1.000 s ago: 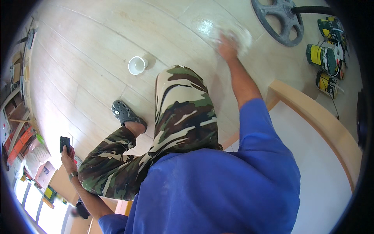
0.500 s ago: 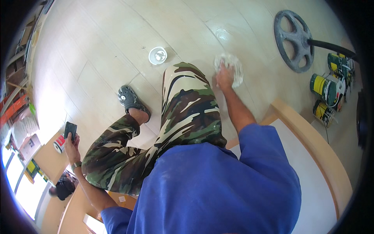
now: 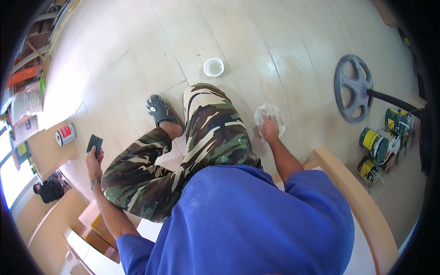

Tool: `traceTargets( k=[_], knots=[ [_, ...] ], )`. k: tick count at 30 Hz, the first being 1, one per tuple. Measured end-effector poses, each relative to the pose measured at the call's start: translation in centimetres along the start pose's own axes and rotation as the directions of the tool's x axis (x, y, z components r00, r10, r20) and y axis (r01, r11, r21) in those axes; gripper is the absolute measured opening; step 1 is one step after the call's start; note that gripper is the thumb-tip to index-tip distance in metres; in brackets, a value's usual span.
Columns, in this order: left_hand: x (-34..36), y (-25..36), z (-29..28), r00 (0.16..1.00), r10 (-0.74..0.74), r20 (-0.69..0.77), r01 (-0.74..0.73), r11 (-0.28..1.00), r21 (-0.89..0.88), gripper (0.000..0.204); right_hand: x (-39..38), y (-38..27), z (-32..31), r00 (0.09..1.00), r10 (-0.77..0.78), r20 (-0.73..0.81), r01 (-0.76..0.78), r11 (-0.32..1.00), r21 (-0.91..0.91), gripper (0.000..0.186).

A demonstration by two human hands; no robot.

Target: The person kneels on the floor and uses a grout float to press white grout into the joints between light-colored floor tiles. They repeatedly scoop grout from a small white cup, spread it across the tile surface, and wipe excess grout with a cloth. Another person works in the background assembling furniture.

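On the pale tiled floor to my right lies a white rag [image 3: 277,112], bunched up. My right hand [image 3: 269,127] presses down on it with fingers closed over the cloth. Beside my bent left knee, my left hand [image 3: 94,161] grips a small dark, flat rectangular piece [image 3: 95,143] and holds it up off the floor; its exact kind is not clear. Just beyond my right knee stands a small white tub [image 3: 213,67], open at the top and apart from both hands.
A grey spoked wheel-shaped base [image 3: 353,88] with a black pole stands at the right. Near it are several dark green and yellow buckets [image 3: 373,145]. A red-and-white can [image 3: 66,134] sits at the left. A curved wooden edge [image 3: 355,201] runs behind my right arm. Farther left, a person [image 3: 48,189] appears.
The view has turned, shifting the whole floor scene. Against the tiles, my right hand and the rag seem to have come slightly nearer to me. My left hand keeps hold of the dark piece.
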State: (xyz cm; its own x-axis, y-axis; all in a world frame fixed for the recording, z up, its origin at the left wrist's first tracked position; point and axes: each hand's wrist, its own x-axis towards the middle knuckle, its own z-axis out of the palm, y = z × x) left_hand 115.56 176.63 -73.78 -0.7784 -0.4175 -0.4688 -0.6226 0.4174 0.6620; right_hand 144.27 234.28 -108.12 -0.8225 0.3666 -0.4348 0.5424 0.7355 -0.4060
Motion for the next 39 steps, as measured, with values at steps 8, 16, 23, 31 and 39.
traceTargets(
  k=[8,16,23,31,39],
  knots=[
    [-2.9,1.0,0.1,0.974,0.040,-0.221,-0.076,0.985,-0.156,0.024,8.1,0.4,-6.3,0.930,0.259,0.260,-0.182,0.941,-0.286,0.049],
    [-5.0,4.1,0.6,0.973,0.110,-0.203,-0.128,0.989,-0.077,0.025,15.2,0.1,-2.7,0.949,0.113,0.294,-0.099,0.993,-0.063,0.054],
    [0.8,8.6,6.0,0.978,0.198,0.063,-0.201,0.979,0.047,0.028,15.5,-6.0,-4.0,0.944,0.057,0.324,-0.215,0.853,0.475,0.057],
    [9.7,4.3,13.6,0.971,0.038,0.235,-0.116,0.938,0.328,0.036,19.1,-11.6,-4.2,0.982,0.158,0.104,-0.186,0.905,0.382,0.050],
    [16.8,3.3,30.4,0.957,0.238,0.167,-0.290,0.731,0.618,0.032,27.8,-7.7,-3.6,0.948,0.292,-0.125,-0.307,0.944,-0.123,0.055]
  ],
)
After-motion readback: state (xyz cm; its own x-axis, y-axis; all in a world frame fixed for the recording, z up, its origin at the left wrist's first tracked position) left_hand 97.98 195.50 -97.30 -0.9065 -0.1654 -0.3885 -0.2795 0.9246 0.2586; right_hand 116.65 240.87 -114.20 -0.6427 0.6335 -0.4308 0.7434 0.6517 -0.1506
